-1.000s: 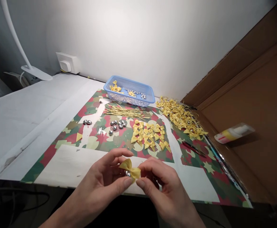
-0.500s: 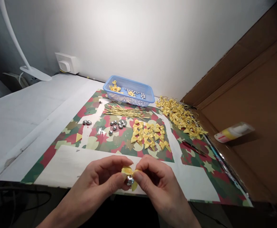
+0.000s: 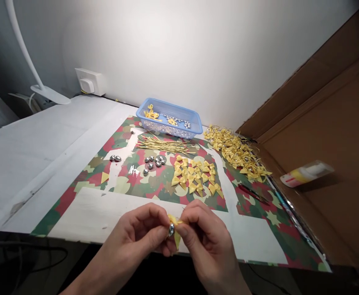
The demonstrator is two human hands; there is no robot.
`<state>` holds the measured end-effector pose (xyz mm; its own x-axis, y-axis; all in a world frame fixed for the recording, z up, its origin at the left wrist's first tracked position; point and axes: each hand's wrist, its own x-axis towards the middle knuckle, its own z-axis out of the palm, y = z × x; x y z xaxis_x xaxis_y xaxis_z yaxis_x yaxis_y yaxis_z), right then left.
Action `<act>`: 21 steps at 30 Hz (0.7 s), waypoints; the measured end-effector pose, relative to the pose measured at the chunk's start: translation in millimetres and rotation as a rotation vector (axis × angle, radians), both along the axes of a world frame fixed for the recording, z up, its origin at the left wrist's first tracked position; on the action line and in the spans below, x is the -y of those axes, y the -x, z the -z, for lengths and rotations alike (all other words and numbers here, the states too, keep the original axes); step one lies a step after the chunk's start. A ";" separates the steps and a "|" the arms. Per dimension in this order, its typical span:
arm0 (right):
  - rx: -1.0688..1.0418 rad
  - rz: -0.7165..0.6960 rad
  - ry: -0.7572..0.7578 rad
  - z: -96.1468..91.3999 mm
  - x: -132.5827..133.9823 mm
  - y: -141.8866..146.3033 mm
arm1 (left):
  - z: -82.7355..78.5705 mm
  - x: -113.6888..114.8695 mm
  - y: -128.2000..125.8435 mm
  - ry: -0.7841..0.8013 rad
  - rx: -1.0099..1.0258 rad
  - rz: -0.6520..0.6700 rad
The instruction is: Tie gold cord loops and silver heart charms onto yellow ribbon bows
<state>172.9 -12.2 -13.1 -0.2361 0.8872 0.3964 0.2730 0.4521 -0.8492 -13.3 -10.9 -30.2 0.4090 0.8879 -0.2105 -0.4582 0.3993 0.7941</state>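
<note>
Over the table's front edge, my left hand (image 3: pixel 147 233) pinches a small silver bell (image 3: pixel 171 230) and the near side of a yellow ribbon bow (image 3: pixel 177 239). My right hand (image 3: pixel 202 237) grips the bow's other side between thumb and fingers; the exact contact is partly covered by the fingertips. On the mat ahead lie rows of yellow bows (image 3: pixel 195 177). Left of them sit several loose silver bells (image 3: pixel 150 166), with a pair of bells (image 3: pixel 115 158) further left. Behind these is a bundle of thin gold cords (image 3: pixel 164 144).
A blue basket (image 3: pixel 170 130) with bows and bells stands against the wall. Finished-looking corded bows are heaped in a pile (image 3: pixel 235 149) at right. Tweezers-like red tool (image 3: pixel 253 194), a bottle (image 3: pixel 305 174) and a cardboard wall (image 3: pixel 321 123) are on the right; a lamp (image 3: pixel 50 94) stands left.
Both hands have shifted slightly right with the bow and bell. The bell has turned and now shows a narrower side, and the bow is tilted more upright. The camera view has moved a little.
</note>
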 end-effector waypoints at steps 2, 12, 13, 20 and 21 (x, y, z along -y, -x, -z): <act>0.053 0.019 -0.054 0.1 1.0 -1.0 | -2.2 3.6 1.8 -0.015 -0.059 -0.047; 0.127 -0.013 -0.043 -9.6 2.6 -3.7 | 2.5 4.4 1.2 -0.074 0.037 -0.089; 0.129 -0.020 -0.015 -10.7 2.6 -3.5 | 2.8 4.2 0.9 -0.069 0.071 -0.067; 0.105 -0.048 0.096 -14.4 3.3 -2.5 | -1.1 3.5 3.5 -0.014 0.124 -0.026; 0.101 -0.046 0.103 -14.2 3.1 -2.9 | -2.3 3.5 4.1 0.015 0.109 -0.047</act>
<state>175.8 -15.3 1.1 -0.3116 0.9093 0.2758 0.3407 0.3779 -0.8609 -17.4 -14.4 -27.8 0.3886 0.9035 -0.1805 -0.5600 0.3872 0.7325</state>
